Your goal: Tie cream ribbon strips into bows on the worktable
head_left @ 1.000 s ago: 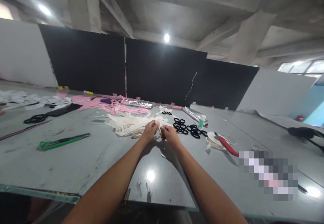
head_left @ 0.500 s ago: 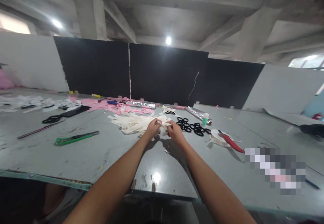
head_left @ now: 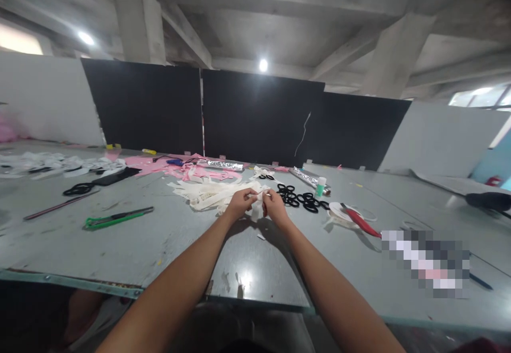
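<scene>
Near the middle of the table, my left hand [head_left: 241, 203] and my right hand [head_left: 274, 207] pinch a small white fabric strip [head_left: 258, 197] between them, fingertips almost touching. Part of the strip hangs below the fingers; the fingers hide the rest. Just beyond and left of my hands lies a loose pile of cream fabric strips [head_left: 207, 192]. To the right of my right hand are several black elastic rings [head_left: 309, 203]. Behind the hands, a cream strip bundle [head_left: 261, 172] lies with black rings at it.
A green utility knife [head_left: 117, 219] and black scissors [head_left: 77, 189] lie to the left. White strips [head_left: 59, 162] and pink scraps [head_left: 183, 170] spread farther back. On the right are a glue bottle [head_left: 320, 187], a white tape roll [head_left: 342, 211] and a red-handled tool [head_left: 362, 222].
My fingers have shifted on the white strip, and more of it now hangs beneath them. The whole view has moved slightly; the things on the table lie as before.
</scene>
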`<state>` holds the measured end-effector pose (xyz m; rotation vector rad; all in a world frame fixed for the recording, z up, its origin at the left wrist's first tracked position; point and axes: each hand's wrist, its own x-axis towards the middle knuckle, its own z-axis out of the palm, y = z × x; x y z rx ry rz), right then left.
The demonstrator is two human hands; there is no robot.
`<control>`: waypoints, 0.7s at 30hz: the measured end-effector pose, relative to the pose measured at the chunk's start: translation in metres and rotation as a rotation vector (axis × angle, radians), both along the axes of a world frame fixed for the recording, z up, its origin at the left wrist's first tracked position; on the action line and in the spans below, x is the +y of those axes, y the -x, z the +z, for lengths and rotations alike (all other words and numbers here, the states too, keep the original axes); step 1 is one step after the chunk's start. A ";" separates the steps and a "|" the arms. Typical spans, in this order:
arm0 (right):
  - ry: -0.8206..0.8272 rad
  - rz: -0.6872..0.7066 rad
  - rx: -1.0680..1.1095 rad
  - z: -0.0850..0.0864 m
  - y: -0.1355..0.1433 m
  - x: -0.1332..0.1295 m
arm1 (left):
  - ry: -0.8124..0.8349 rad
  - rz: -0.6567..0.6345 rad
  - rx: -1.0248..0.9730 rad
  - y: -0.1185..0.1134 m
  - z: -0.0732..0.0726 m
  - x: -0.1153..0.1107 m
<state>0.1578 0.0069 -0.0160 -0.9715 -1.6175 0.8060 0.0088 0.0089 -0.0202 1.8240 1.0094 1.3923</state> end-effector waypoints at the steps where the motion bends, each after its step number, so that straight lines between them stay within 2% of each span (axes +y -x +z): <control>1: 0.020 0.023 0.010 0.000 -0.001 0.001 | -0.011 0.031 -0.030 0.000 0.001 0.000; 6: 0.076 0.052 0.024 -0.002 -0.002 0.002 | 0.119 0.140 -0.317 0.003 0.007 0.004; 9: 0.143 0.133 0.114 -0.004 0.003 0.002 | 0.119 0.148 -0.298 0.003 0.009 0.003; 14: 0.105 0.012 0.280 -0.007 0.013 0.004 | 0.094 0.046 -0.143 -0.003 0.010 -0.003; 18: 0.079 0.031 0.389 -0.006 0.011 0.004 | 0.169 -0.033 -0.194 -0.006 0.007 -0.003; 21: 0.037 -0.001 0.296 -0.005 0.006 0.003 | 0.171 -0.078 -0.250 -0.007 0.004 -0.001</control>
